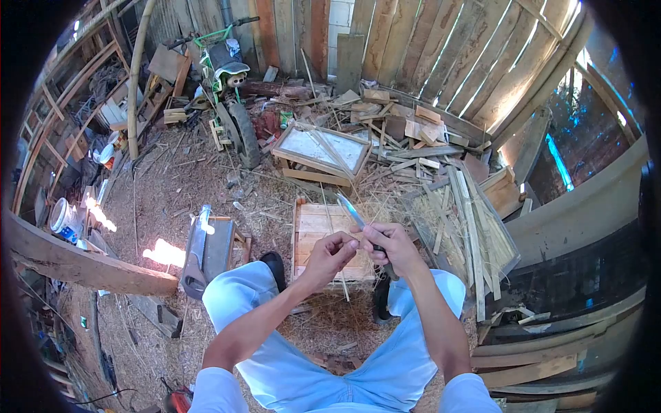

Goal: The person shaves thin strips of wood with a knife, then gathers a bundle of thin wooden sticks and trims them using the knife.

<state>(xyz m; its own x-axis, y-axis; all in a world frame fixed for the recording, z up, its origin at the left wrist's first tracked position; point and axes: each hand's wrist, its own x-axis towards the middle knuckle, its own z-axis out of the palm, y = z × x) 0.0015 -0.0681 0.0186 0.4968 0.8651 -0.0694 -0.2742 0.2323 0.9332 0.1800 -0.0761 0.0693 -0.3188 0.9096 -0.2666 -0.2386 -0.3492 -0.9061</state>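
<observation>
My right hand [391, 249] is closed around the dark handle of a knife [352, 212], its bright blade angled up and to the left. Close beside it, my left hand [329, 256] is pinched shut on a thin wooden strip [326, 206], which runs upright past the fingers and sticks out below them. The fingertips of both hands nearly meet. Below them, a shallow wooden box [308, 230] lies on the ground between my feet.
A handsaw [195, 263] rests against a small stand [220, 241] on the left. Scrap wood [475, 227] covers a panel at right. Ahead are a framed tray [320, 148], a wood pile [413, 131] and a small motorbike [231, 89]. A beam [89, 265] crosses at left.
</observation>
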